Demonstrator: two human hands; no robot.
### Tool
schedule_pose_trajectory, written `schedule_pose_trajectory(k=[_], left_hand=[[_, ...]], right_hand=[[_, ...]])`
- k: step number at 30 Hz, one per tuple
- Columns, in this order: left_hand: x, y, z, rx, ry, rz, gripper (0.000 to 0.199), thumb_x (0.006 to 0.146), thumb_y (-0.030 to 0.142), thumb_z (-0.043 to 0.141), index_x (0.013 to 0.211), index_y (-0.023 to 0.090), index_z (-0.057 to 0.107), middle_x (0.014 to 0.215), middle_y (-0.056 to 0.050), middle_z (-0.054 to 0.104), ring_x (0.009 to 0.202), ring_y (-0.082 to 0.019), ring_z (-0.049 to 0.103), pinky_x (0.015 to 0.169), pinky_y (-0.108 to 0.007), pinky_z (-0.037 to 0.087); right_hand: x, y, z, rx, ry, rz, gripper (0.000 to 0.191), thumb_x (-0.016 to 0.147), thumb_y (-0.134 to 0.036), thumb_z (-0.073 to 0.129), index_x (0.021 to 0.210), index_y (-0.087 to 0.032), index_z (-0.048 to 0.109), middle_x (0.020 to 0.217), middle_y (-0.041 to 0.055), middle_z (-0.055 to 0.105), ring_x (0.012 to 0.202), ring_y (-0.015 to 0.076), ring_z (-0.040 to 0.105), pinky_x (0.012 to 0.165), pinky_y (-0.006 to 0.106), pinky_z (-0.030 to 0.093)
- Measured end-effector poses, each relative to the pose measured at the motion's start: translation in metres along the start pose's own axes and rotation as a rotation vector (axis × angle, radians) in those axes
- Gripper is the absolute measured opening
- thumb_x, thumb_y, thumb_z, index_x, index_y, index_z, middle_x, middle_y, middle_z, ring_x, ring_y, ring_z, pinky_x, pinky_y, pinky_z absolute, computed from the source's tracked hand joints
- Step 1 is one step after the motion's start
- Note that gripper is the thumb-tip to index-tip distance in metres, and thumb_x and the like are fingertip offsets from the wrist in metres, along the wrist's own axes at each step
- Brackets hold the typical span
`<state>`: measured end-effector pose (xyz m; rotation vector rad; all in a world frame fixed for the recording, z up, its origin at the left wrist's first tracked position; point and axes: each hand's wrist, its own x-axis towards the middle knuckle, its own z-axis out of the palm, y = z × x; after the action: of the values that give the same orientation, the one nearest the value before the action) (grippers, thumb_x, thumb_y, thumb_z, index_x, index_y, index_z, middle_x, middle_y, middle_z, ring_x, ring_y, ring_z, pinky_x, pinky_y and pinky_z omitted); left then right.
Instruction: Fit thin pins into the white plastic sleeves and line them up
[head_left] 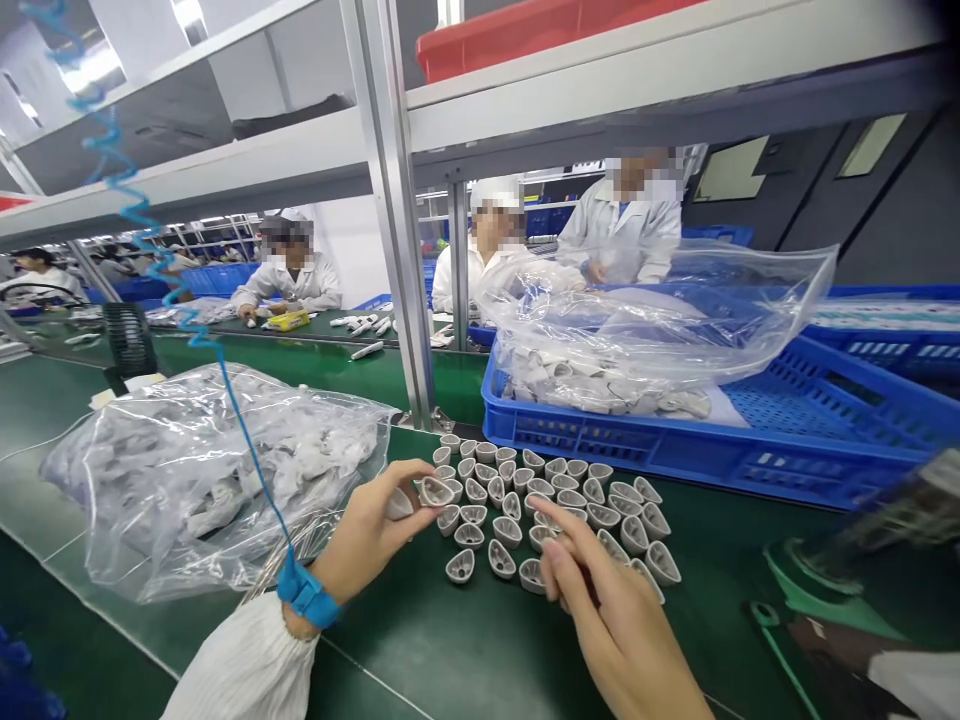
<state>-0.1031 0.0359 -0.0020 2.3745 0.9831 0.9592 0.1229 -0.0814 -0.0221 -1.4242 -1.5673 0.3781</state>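
My left hand [382, 512] pinches a small grey teardrop-shaped plastic cup [436, 491] between thumb and forefinger. A second light grey cup [398, 503] shows inside the curve of the same hand. Many similar hollow plastic cups [506, 531] stand close together on the green work surface [405, 640], most with their openings up. Over the right part of this group is my right hand [592, 580], its forefinger stretched out and its thumb apart from it. No part shows between them, and its other fingers are partly hidden. A blue strap [306, 592] with a coiled cord circles my left wrist.
A clear bag of grey parts [225, 470] lies at the left. Behind the cups stands a blue crate [570, 428] holding another plastic bag [660, 320]. A metal post [394, 220] carries the shelf overhead. Green equipment [817, 580] is at the right; co-workers sit across the bench.
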Motion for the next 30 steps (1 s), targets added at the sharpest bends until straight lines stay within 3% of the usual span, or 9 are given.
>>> schedule_pose_trajectory(k=[3, 5, 7, 10, 13, 20, 30], left_hand=[[0.021, 0.021, 0.018, -0.119, -0.032, 0.177, 0.019, 0.092, 0.021, 0.064, 0.111, 0.023, 0.063, 0.102, -0.002, 0.071, 0.079, -0.014, 0.066, 0.074, -0.027, 0.056], [0.028, 0.029, 0.031, -0.203, -0.026, 0.267, 0.022, 0.092, 0.016, 0.063, 0.113, 0.023, 0.064, 0.107, -0.003, 0.072, 0.085, -0.015, 0.068, 0.075, -0.026, 0.057], [0.029, 0.033, 0.042, -0.271, -0.039, 0.314, 0.028, 0.092, 0.012, 0.063, 0.117, 0.024, 0.063, 0.110, -0.003, 0.072, 0.094, -0.016, 0.068, 0.081, -0.026, 0.058], [0.022, 0.031, 0.051, -0.332, -0.117, 0.337, 0.037, 0.091, 0.009, 0.063, 0.123, 0.027, 0.063, 0.116, -0.003, 0.070, 0.104, -0.016, 0.067, 0.092, -0.029, 0.056], [0.014, 0.030, 0.054, -0.344, -0.172, 0.339, 0.043, 0.091, 0.009, 0.064, 0.130, 0.028, 0.060, 0.119, -0.003, 0.069, 0.104, -0.016, 0.067, 0.092, -0.028, 0.057], [0.012, 0.034, 0.056, -0.377, -0.205, 0.326, 0.035, 0.094, 0.017, 0.063, 0.128, 0.025, 0.062, 0.115, -0.005, 0.072, 0.095, -0.015, 0.070, 0.082, -0.024, 0.060], [0.012, 0.028, 0.059, -0.350, -0.231, 0.339, 0.039, 0.093, 0.014, 0.064, 0.130, 0.026, 0.060, 0.119, -0.005, 0.069, 0.106, -0.016, 0.068, 0.091, -0.024, 0.057]], right_hand=[[0.001, 0.000, 0.001, 0.084, -0.005, -0.029, 0.024, 0.108, -0.035, 0.034, 0.113, -0.022, 0.054, 0.066, -0.0047, 0.060, 0.054, 0.0105, 0.057, 0.053, 0.018, 0.043], [0.003, -0.001, -0.001, 0.057, 0.014, -0.051, 0.024, 0.107, -0.032, 0.036, 0.092, -0.022, 0.052, 0.065, -0.0049, 0.057, 0.054, 0.0100, 0.055, 0.054, 0.018, 0.041], [0.004, -0.002, -0.003, -0.009, 0.038, -0.068, 0.026, 0.106, -0.029, 0.038, 0.085, -0.021, 0.051, 0.067, -0.0042, 0.055, 0.055, 0.0099, 0.052, 0.053, 0.019, 0.040], [0.004, -0.007, -0.004, -0.075, 0.074, -0.115, 0.028, 0.105, -0.024, 0.038, 0.079, -0.020, 0.049, 0.070, -0.0026, 0.054, 0.058, 0.0104, 0.051, 0.056, 0.019, 0.040], [0.003, -0.010, -0.004, -0.113, 0.070, -0.160, 0.028, 0.102, -0.019, 0.038, 0.076, -0.019, 0.047, 0.066, -0.0033, 0.049, 0.054, 0.0094, 0.046, 0.052, 0.019, 0.037], [0.001, -0.009, -0.005, -0.169, 0.079, -0.120, 0.026, 0.099, -0.018, 0.041, 0.074, -0.019, 0.047, 0.062, -0.0049, 0.044, 0.049, 0.0078, 0.040, 0.046, 0.019, 0.031], [0.001, -0.004, -0.004, -0.114, 0.043, -0.083, 0.025, 0.098, -0.018, 0.043, 0.073, -0.019, 0.046, 0.062, -0.0051, 0.042, 0.050, 0.0074, 0.038, 0.044, 0.018, 0.030]])
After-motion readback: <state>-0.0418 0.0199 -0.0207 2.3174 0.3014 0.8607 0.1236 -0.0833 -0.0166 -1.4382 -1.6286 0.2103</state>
